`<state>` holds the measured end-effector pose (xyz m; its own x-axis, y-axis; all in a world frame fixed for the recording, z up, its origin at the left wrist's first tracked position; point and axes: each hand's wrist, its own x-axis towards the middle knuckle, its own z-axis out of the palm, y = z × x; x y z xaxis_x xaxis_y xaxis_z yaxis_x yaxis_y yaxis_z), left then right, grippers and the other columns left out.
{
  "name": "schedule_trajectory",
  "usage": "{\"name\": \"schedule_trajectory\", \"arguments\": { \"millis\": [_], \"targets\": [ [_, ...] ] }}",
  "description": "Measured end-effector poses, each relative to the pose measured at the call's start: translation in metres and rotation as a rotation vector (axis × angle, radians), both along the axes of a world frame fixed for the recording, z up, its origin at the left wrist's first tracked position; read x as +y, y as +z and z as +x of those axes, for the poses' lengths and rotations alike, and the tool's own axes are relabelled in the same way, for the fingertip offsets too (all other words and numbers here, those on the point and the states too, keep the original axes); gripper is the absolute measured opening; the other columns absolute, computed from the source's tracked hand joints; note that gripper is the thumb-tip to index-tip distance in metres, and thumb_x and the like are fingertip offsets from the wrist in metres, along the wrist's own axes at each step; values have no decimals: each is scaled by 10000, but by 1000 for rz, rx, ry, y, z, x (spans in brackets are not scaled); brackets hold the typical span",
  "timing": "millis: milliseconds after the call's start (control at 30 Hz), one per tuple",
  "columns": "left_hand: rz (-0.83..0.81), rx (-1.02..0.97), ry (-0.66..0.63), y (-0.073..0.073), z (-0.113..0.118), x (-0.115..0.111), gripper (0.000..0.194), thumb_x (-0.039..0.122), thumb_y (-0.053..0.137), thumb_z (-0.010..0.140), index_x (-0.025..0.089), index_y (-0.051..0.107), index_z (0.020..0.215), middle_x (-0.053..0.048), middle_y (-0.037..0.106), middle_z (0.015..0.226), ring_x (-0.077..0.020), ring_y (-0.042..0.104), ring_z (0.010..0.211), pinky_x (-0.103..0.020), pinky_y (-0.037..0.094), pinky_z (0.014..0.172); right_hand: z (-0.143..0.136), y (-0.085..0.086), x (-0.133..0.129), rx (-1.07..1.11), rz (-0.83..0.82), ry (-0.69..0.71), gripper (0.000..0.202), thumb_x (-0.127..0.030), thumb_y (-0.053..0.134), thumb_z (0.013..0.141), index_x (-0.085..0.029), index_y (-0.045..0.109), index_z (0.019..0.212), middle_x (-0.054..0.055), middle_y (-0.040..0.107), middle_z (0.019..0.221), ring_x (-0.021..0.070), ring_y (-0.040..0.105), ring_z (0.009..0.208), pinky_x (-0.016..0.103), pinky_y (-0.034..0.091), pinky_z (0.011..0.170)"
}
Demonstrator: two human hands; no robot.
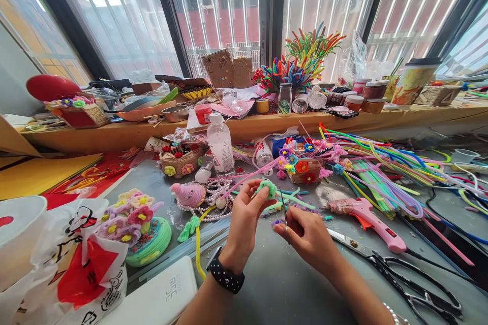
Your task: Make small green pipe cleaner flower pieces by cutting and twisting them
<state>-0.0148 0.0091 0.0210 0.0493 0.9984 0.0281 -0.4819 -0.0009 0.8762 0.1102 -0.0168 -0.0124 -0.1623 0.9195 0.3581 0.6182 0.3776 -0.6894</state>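
A small mint-green fuzzy flower (268,189) made of pipe cleaner is pinched between the thumb and fingers of my left hand (246,213). Slim dark metal tweezers (283,203) are gripped in my right hand (307,228), their tips pointing up just right of the flower. I cannot tell whether the tips touch it. Purple fuzzy bits (278,222) show by my right fingertips, and green pipe cleaner pieces (297,200) lie behind both hands. A pink glue gun (368,213) and large black-handled scissors (396,269) lie to the right of my right hand.
Left of my hands are a potted fuzzy-flower bouquet (148,244), a white power bank (168,289) and pearl beads (224,190). Behind stand a clear bottle (220,147) and flower-trimmed baskets (181,160). Long colourful pipe cleaners (392,177) spread at right. A cluttered ledge (244,126) runs below the windows.
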Motion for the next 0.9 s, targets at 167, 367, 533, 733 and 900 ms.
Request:
{"name": "schedule_trajectory", "arguments": {
  "millis": [167,367,533,733,900],
  "targets": [
    [16,40,33,4,-1,0,181,199,626,642,165,584,814,19,564,746,-81,528,653,-204,463,614,0,1,-1,-14,-29,25,390,-504,461,735,-195,321,544,-58,350,479,83,337,447,207,233,437],
    [3,73,22,4,-1,-1,171,213,625,646,170,578,805,24,556,718,-83,520,646,-206,458,604,-1,0,-1,-10,-20,33,383,-490,469,739,-197,322,541,-56,364,476,86,344,445,206,241,434],
    [-2,44,17,1,-1,-1,163,211,621,657,167,569,805,31,545,699,-73,512,642,-196,455,610,-1,-4,2,20,31,10,369,-449,450,770,-199,322,531,-59,396,443,86,372,427,206,278,444],
    [28,63,43,3,-2,0,211,205,631,646,165,560,841,15,573,730,-79,523,659,-184,437,597,0,-3,2,17,31,9,360,-442,468,757,-194,339,532,-65,370,455,73,343,420,201,259,420],
    [65,73,78,2,-2,0,268,206,643,633,177,514,865,7,582,765,-102,540,705,-191,432,584,0,1,-1,-8,1,49,358,-466,476,740,-192,353,544,-64,361,467,76,342,434,202,248,424]
  ]
}}
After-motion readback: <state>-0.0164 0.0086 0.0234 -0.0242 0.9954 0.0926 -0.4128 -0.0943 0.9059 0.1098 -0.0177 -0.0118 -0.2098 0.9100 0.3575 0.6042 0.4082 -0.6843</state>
